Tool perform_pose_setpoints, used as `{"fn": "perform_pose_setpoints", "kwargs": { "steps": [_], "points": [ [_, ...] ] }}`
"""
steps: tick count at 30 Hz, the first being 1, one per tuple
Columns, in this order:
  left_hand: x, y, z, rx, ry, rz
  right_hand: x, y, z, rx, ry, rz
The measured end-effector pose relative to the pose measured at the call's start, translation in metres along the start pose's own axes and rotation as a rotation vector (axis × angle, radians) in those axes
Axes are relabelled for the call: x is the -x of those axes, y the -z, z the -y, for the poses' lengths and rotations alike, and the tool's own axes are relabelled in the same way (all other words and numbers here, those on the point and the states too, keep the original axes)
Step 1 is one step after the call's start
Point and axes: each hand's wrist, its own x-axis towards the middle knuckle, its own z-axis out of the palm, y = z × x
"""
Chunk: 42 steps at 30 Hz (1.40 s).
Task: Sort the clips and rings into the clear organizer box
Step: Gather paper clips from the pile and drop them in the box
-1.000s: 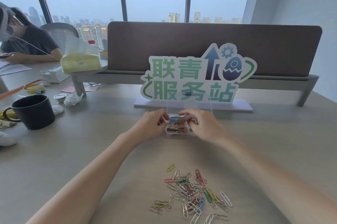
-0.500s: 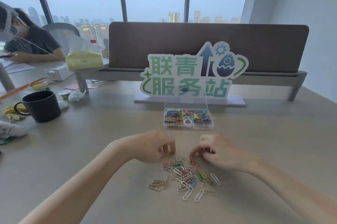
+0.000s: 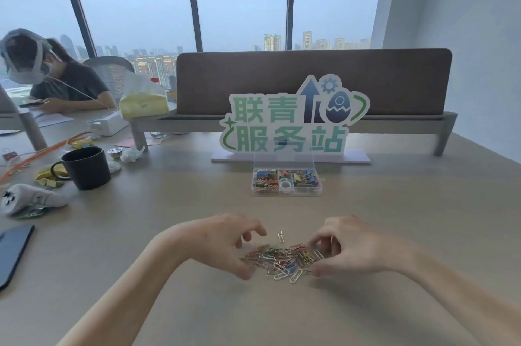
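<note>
The left hand point(image 3: 222, 241) sits with its fingers point(image 3: 253, 228) curled loosely over the left edge of a heap of paper clips point(image 3: 282, 258), thumb low against the near clips; the fingers are bent but not closed, and nothing is gripped between them as far as the view shows; the right hand point(image 3: 352, 247) mirrors it on the other side of the heap, its fingers point(image 3: 321, 241) hooked down onto the clips and its thumb touching the nearest ones; whether a clip is pinched there I cannot tell, since the fingertips blur into the pile. Between the two sets of fingertips the clips lie in a tangled mix of colours on the table point(image 3: 408, 233); just beyond the fingers, a single silver clip point(image 3: 280, 236) lies apart from the heap. Farther out from the fingers, straight ahead, stands the clear box point(image 3: 286, 182) with its lid raised; its compartments hold coloured clips on the left, a white ring near the middle front and binder clips on the right. Behind the box stands a sign point(image 3: 293, 120) with green lettering, in front of a brown desk divider point(image 3: 310, 80). Well off to the left of the left hand are a dark mug point(image 3: 84, 168) and a dark phone point(image 3: 12, 252) at the table's edge; beyond them another person point(image 3: 56, 78) sits bent over a desk.
</note>
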Motion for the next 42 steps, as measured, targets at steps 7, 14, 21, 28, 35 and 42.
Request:
{"fn": "perform_pose_setpoints", "kwargs": {
  "steps": [7,14,21,28,35,42],
  "points": [
    [0.011,-0.006,0.000,-0.028,0.013,0.021,-0.006,-0.015,0.026,-0.093,0.025,-0.044],
    [0.012,-0.015,-0.004,-0.048,0.018,-0.056,-0.025,-0.001,0.023,-0.107,0.025,-0.075],
    [0.008,-0.022,-0.009,-0.016,0.079,-0.072,-0.044,-0.014,0.025,0.003,0.038,0.012],
    [0.010,-0.025,-0.006,-0.013,0.010,-0.081,-0.016,-0.008,0.027,-0.038,0.169,0.082],
    [0.003,-0.027,-0.012,-0.046,-0.003,-0.122,0.000,-0.008,0.035,-0.017,0.082,0.081],
    [0.003,-0.033,-0.025,-0.053,-0.029,-0.217,-0.001,-0.026,0.042,-0.004,0.089,-0.059]
  ]
}}
